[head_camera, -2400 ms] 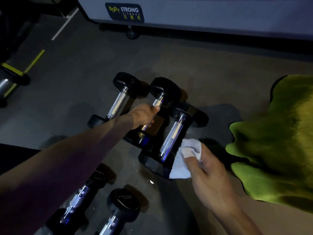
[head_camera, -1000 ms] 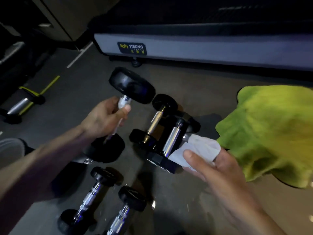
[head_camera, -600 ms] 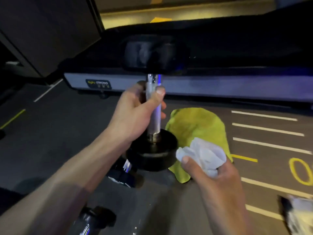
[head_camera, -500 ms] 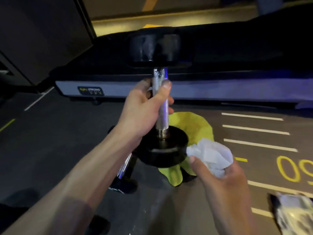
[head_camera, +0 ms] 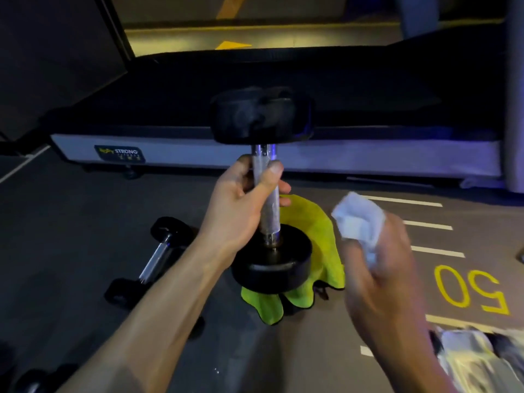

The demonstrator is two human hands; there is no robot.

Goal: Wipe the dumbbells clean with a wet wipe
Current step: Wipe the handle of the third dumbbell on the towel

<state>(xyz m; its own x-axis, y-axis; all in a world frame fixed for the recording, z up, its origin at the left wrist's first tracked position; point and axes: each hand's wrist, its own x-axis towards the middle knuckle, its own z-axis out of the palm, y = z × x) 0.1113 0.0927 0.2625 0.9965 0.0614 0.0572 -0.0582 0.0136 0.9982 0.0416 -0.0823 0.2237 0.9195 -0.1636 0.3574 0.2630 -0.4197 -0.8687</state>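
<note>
Here, dumbbell (head_camera: 265,194) upright in the air, long axis vertical, knurled chrome bar between two round black rubber ends. Left hand (head_camera: 241,211) fingers curled round the bar, thumb across its front. Crumpled white wipe (head_camera: 358,219) pinched in blurred right hand (head_camera: 380,279) fingers, just right of the bar. Yellow-green cloth (head_camera: 314,222) on grey floor (head_camera: 71,222) beneath.
</note>
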